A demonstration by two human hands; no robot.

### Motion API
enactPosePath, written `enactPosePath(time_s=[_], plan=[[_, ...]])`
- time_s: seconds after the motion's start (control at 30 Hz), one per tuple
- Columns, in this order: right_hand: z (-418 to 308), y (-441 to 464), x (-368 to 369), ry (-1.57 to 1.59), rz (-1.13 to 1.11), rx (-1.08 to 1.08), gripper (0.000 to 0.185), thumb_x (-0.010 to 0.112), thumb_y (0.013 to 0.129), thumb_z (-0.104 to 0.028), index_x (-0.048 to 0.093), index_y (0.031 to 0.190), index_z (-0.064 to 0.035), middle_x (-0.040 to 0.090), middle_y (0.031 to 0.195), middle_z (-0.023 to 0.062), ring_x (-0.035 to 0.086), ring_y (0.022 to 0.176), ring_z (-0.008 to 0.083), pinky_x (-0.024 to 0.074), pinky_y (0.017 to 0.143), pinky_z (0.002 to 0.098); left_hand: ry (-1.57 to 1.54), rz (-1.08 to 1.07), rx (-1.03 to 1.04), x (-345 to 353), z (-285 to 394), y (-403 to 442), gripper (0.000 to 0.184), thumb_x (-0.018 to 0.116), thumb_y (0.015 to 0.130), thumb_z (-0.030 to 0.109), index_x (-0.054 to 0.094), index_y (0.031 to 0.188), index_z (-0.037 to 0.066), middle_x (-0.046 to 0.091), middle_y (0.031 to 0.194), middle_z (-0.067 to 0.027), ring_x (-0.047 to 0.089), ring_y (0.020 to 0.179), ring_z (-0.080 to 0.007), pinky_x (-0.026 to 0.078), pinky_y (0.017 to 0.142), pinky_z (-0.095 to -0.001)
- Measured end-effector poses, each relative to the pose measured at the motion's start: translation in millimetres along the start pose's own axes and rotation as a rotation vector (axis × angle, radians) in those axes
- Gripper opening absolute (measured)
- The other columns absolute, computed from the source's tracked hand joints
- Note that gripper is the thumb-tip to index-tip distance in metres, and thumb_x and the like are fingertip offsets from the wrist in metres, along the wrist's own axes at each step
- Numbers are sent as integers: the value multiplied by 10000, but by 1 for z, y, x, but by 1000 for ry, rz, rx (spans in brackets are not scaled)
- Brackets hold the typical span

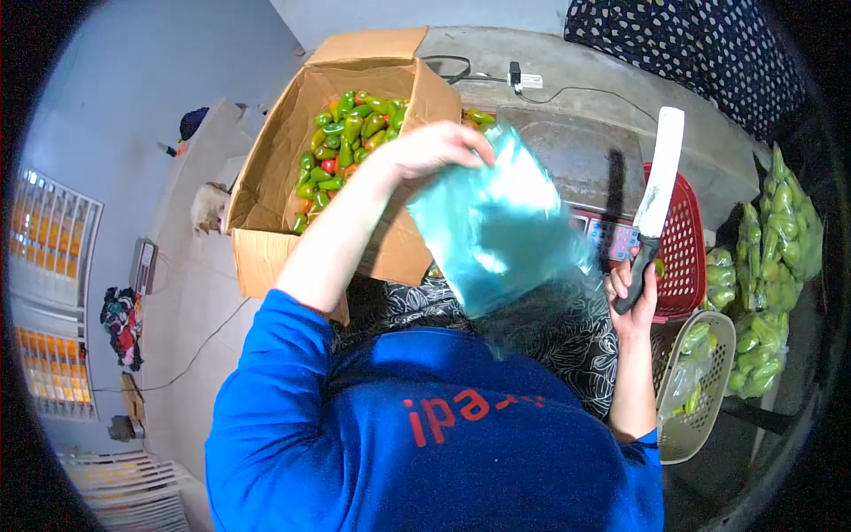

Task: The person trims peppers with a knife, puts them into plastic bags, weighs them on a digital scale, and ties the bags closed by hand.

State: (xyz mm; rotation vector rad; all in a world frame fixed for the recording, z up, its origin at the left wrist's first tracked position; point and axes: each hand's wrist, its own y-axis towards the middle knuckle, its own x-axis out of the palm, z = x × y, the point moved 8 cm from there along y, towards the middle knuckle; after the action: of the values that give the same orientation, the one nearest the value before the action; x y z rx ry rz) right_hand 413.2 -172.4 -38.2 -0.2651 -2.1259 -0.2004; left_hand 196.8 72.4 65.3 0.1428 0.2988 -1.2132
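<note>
My left hand [433,149] pinches the upper edge of a shiny, see-through teal plastic bag [496,230], which hangs down in front of my chest. In my right hand [631,293] is a knife [661,168], gripped by its black handle with the broad pale blade pointing up. Under my left forearm stands an open cardboard box [275,155] with many green and some red peppers [351,129] in it. Behind the bag lies a scale [567,146] with a metal plate and a keypad, partly hidden by the bag.
A red plastic basket [690,244] stands right of the scale. Nearer me is a beige basket [714,390] with a clear bag of green produce. Filled bags of green produce [784,230] stand at far right. A cable with a black plug [514,74] runs along the back ledge.
</note>
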Motion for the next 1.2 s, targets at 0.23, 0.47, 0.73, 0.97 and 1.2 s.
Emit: enactPosePath(time_s=[0.23,0.47,0.73,0.97,1.2], plan=[[2,-2,-4,-157,17,-2,344,434,964,-317,458,1168,-42,412,690,20,379,548,105,312,514,241,588,34,-36,81,-44,11,238,599,826,165,590,1036,54,604,998,-155,588,935,-263,468,823,-362],[-11,-8,4,-788,-29,46,479,640,842,-356,548,1136,11,513,693,-1,427,581,69,309,522,187,543,-167,-285,171,-67,-105,438,685,753,237,553,1137,72,562,1041,-170,528,1062,-354,444,887,-431],[-66,-10,28,-1867,-151,200,364,761,680,-161,670,988,11,670,779,92,617,758,102,478,729,266,732,12,-241,152,-105,-126,147,576,761,148,626,877,73,609,874,-106,604,850,-327,499,699,-427],[-64,24,-20,-1893,-205,454,363,742,670,-183,675,977,0,687,869,151,668,805,237,488,748,308,700,467,-96,91,-17,-128,179,566,743,36,627,907,71,605,838,-117,608,806,-321,497,698,-399],[-22,64,-47,-2060,-456,499,366,743,628,-193,698,984,-119,673,967,120,640,895,289,488,814,344,532,681,-27,61,17,-132,151,567,777,9,645,903,36,610,756,-101,617,726,-227,486,663,-313]])
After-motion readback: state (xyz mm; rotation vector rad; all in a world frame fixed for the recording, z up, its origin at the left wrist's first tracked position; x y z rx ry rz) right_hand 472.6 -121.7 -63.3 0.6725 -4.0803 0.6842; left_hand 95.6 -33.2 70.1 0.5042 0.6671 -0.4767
